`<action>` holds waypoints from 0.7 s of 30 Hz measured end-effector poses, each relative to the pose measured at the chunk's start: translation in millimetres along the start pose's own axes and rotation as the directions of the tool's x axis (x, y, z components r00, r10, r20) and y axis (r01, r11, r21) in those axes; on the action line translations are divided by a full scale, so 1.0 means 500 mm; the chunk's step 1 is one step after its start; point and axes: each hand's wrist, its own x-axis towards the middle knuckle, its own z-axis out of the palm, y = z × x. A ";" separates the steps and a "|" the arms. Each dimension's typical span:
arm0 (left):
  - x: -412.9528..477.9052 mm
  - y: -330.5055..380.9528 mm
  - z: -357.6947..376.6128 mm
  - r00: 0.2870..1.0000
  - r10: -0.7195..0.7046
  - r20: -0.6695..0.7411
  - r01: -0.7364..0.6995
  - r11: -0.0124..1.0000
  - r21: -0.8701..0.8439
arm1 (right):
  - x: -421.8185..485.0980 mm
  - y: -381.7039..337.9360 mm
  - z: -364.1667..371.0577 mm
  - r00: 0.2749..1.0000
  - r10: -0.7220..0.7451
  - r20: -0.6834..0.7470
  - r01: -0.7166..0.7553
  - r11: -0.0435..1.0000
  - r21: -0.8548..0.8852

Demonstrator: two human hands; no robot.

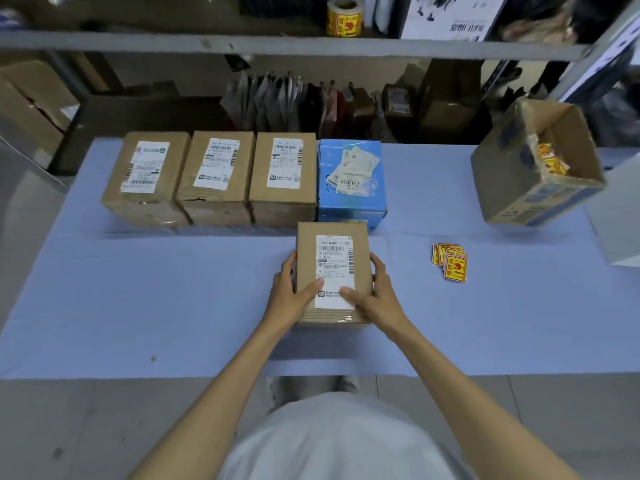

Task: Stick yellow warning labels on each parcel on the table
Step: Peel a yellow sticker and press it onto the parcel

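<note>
A brown cardboard parcel (360,251) with a white shipping label lies in the middle of the blue-covered table (138,299). My left hand (292,296) grips its left side and my right hand (375,296) grips its right side, thumbs on top. Behind it stands a row of three brown parcels (214,181) and a blue parcel (349,181), all with white labels. A small pile of yellow warning labels (450,261) lies on the table to the right of the held parcel.
An open cardboard box (533,171) holding more yellow labels sits tilted at the back right. A roll of yellow labels (344,17) stands on the shelf above. Bags and cartons fill the shelf behind the table. A white object (623,216) is at the right edge.
</note>
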 end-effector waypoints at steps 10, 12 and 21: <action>0.010 -0.024 -0.012 0.999 0.023 0.042 -0.020 0.998 -0.056 | -0.011 -0.002 0.013 0.999 0.012 -0.030 -0.010 0.998 0.056; 0.005 -0.028 -0.008 0.997 0.023 0.068 -0.019 0.998 -0.055 | -0.015 0.003 0.019 0.999 0.006 -0.047 -0.004 0.998 0.058; 0.001 -0.035 -0.005 0.997 0.012 0.071 -0.006 0.997 -0.082 | -0.019 0.014 0.022 0.998 -0.030 -0.055 0.035 0.995 0.091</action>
